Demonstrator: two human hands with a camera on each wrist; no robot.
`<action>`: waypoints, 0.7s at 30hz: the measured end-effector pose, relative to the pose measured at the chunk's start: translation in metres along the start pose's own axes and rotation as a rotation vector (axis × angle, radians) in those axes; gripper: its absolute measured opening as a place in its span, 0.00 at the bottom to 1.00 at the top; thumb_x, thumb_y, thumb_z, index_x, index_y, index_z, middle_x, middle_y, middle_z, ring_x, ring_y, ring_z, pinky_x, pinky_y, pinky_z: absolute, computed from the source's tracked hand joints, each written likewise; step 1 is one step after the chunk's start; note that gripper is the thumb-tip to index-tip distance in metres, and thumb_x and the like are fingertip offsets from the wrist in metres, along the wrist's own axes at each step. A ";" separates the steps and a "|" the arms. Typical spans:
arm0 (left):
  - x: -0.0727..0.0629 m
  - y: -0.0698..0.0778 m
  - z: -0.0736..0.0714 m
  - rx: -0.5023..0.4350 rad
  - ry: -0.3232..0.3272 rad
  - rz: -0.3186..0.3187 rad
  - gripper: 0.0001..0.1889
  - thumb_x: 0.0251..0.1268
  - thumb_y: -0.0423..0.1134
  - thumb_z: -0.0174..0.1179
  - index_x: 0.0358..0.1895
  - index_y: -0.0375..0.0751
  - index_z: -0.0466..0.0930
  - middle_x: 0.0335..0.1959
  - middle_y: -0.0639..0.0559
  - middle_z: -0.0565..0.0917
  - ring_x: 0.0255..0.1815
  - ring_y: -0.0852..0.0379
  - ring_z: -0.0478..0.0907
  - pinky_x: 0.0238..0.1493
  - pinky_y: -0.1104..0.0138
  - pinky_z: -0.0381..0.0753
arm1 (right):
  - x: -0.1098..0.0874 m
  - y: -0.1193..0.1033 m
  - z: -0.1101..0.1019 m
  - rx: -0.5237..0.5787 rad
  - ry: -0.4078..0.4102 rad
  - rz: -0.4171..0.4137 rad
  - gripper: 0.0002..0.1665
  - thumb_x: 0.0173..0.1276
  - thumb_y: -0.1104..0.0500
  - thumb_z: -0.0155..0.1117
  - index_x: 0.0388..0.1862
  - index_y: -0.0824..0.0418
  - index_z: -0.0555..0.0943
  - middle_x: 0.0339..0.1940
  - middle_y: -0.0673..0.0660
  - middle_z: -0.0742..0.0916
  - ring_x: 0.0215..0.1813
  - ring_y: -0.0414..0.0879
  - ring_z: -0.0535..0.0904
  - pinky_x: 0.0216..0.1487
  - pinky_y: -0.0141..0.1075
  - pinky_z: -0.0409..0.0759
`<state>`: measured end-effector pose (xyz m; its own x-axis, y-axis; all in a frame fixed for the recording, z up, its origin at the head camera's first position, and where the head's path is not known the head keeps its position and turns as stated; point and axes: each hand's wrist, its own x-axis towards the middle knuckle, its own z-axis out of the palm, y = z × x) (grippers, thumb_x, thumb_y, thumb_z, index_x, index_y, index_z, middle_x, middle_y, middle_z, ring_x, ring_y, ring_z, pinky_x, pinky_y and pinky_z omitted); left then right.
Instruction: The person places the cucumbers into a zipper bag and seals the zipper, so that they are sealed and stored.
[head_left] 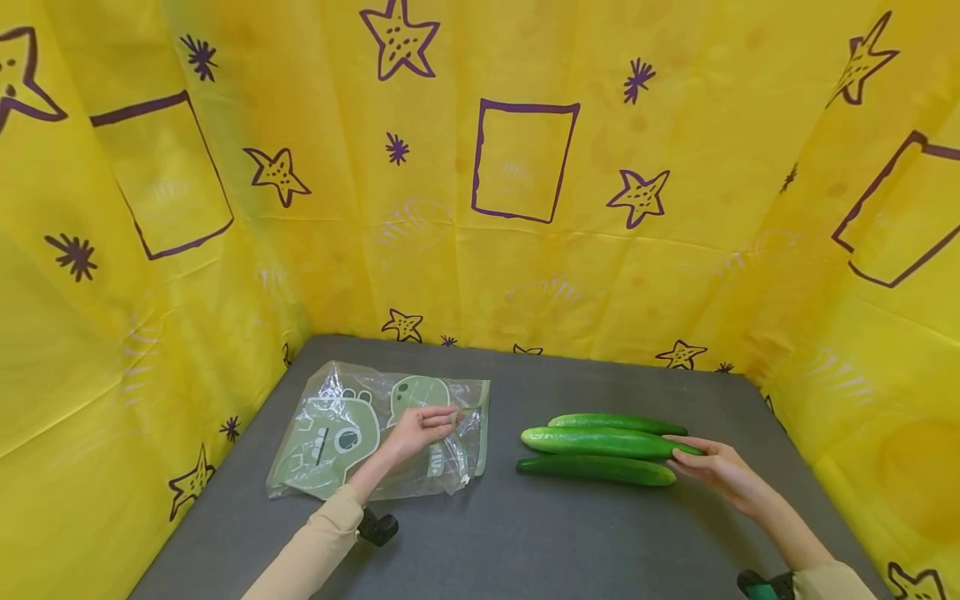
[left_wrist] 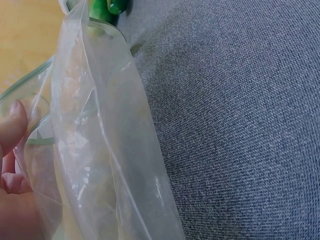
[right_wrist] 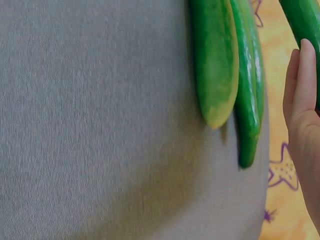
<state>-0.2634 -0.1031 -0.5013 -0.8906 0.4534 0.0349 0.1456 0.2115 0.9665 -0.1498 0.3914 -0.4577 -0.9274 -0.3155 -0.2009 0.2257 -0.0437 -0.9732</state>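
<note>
A clear plastic bag (head_left: 420, 483) with green cartoon print and a green-trimmed opening lies flat on the left, its right end raised. My left hand (head_left: 417, 433) pinches the upper layer near that opening; in the left wrist view the thumb (left_wrist: 14, 127) presses on the film and the layers stand apart. On the right, my right hand (head_left: 716, 471) grips the right end of a green cucumber (head_left: 600, 442). That cucumber (right_wrist: 302, 17) is raised off the table in the right wrist view. Two more cucumbers lie beneath it, one behind (head_left: 611, 422) and one in front (head_left: 596, 470).
A dark grey cloth-covered table (head_left: 510, 542) carries everything. Yellow curtains (head_left: 525, 275) with purple stars and squares enclose it at the back and both sides. Black wrist straps (head_left: 377, 527) show at the cuffs of the beige sleeves (head_left: 318, 542).
</note>
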 end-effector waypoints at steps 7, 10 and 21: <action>0.000 -0.002 0.000 0.001 -0.008 0.016 0.21 0.66 0.33 0.58 0.60 0.26 0.72 0.56 0.30 0.77 0.58 0.38 0.76 0.53 0.60 0.82 | 0.011 0.002 0.018 -0.047 0.048 0.047 0.20 0.70 0.62 0.58 0.60 0.58 0.76 0.50 0.42 0.77 0.51 0.36 0.82 0.60 0.36 0.78; 0.000 -0.001 0.000 0.002 -0.007 0.008 0.21 0.66 0.34 0.58 0.60 0.27 0.72 0.56 0.30 0.78 0.57 0.38 0.76 0.53 0.61 0.82 | 0.016 0.003 0.028 -0.070 0.076 0.067 0.27 0.69 0.62 0.59 0.65 0.67 0.69 0.53 0.45 0.78 0.50 0.35 0.82 0.60 0.37 0.77; 0.001 -0.001 0.001 0.015 0.016 -0.010 0.20 0.65 0.33 0.58 0.59 0.28 0.74 0.54 0.32 0.80 0.57 0.39 0.77 0.54 0.57 0.81 | 0.032 0.009 0.056 -0.034 0.115 0.053 0.37 0.67 0.63 0.60 0.67 0.81 0.57 0.54 0.49 0.79 0.50 0.34 0.82 0.64 0.44 0.73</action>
<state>-0.2641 -0.1020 -0.5025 -0.8988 0.4374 0.0294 0.1428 0.2287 0.9630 -0.1605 0.3282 -0.4662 -0.9429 -0.2054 -0.2621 0.2673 0.0026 -0.9636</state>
